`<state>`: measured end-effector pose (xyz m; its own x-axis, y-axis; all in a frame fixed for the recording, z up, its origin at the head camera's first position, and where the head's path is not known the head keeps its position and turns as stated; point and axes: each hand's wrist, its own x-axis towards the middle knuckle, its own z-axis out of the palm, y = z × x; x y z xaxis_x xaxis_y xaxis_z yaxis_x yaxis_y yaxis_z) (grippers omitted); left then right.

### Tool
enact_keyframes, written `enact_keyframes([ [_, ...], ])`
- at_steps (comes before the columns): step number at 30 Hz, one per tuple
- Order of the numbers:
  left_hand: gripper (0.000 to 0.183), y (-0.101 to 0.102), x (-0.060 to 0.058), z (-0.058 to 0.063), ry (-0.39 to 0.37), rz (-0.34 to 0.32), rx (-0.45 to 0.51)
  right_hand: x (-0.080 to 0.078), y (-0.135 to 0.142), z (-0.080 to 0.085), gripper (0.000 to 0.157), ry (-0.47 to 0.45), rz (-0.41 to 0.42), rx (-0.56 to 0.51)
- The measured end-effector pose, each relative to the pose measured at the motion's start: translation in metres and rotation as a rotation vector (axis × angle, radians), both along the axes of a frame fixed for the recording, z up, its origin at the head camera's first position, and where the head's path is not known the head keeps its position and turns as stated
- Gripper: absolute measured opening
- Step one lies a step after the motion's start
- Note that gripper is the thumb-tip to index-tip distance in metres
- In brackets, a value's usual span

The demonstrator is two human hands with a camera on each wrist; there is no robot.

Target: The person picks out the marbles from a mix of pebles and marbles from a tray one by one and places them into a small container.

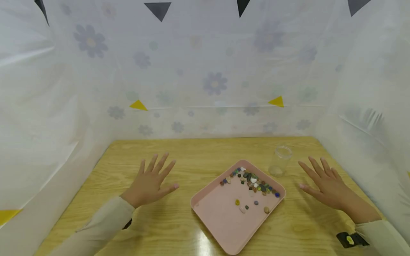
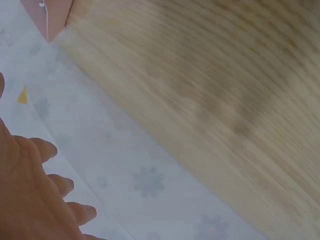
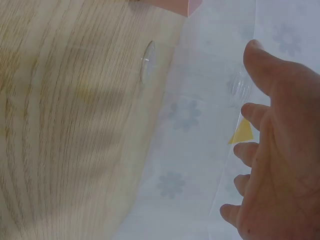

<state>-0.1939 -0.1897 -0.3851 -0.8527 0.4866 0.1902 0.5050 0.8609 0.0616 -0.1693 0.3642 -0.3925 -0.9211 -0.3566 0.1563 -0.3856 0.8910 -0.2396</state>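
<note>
My left hand (image 1: 150, 185) is held over the table left of the pink tray (image 1: 221, 227), fingers spread and holding nothing. On the other side, my right hand (image 1: 328, 188) hovers with its fingers spread, right of the tray and near a clear jar (image 1: 279, 161). Small coloured stones (image 1: 253, 180) are heaped along the tray's far right side, and several more lie scattered toward its middle, among them a yellow stone (image 1: 237, 202) and a tan stone (image 1: 266, 209). The jar stands upright just beyond the tray's right corner; in the right wrist view the jar's base (image 3: 148, 62) shows on the wood.
The wooden table (image 1: 166, 227) is walled at the back and both sides by a pale flowered sheet (image 1: 179, 71). Yellow triangles (image 1: 277, 101) and dark ones are stuck on it. A dark band (image 1: 352, 240) sits at the right wrist.
</note>
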Motion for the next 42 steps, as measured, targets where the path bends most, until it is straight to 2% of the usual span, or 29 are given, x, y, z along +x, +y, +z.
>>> enact_keyframes([
  [5, 0.084, 0.025, 0.012, -0.014, 0.037, -0.109, -0.034, 0.001, -0.001, 0.0, 0.079, -0.017, -0.006, 0.001],
  [10, 0.086, 0.052, 0.024, -0.028, -0.025, -0.203, -0.047, -0.001, -0.004, -0.001, 0.078, -0.009, 0.001, -0.001],
  [14, 0.087, 0.068, 0.029, -0.041, -0.064, -0.245, -0.058, -0.001, -0.006, 0.0, 0.078, -0.004, 0.003, -0.005],
  [17, 0.089, 0.075, 0.031, -0.049, -0.083, -0.259, -0.047, -0.001, -0.008, 0.002, 0.078, -0.011, 0.004, -0.008],
  [20, 0.089, 0.079, 0.034, -0.052, -0.116, -0.267, -0.029, -0.001, -0.009, 0.004, 0.078, -0.028, 0.005, -0.014],
  [30, 0.086, 0.08, 0.035, -0.053, -0.198, -0.277, -0.004, -0.001, -0.01, 0.002, 0.078, -0.035, 0.001, -0.016],
  [37, 0.085, 0.081, 0.035, -0.056, -0.207, -0.285, 0.011, -0.002, -0.014, -0.004, 0.076, -0.004, 0.019, -0.022],
  [42, 0.086, 0.081, 0.035, -0.059, -0.191, -0.287, 0.009, -0.004, -0.033, -0.005, 0.074, 0.058, 0.081, -0.067],
])
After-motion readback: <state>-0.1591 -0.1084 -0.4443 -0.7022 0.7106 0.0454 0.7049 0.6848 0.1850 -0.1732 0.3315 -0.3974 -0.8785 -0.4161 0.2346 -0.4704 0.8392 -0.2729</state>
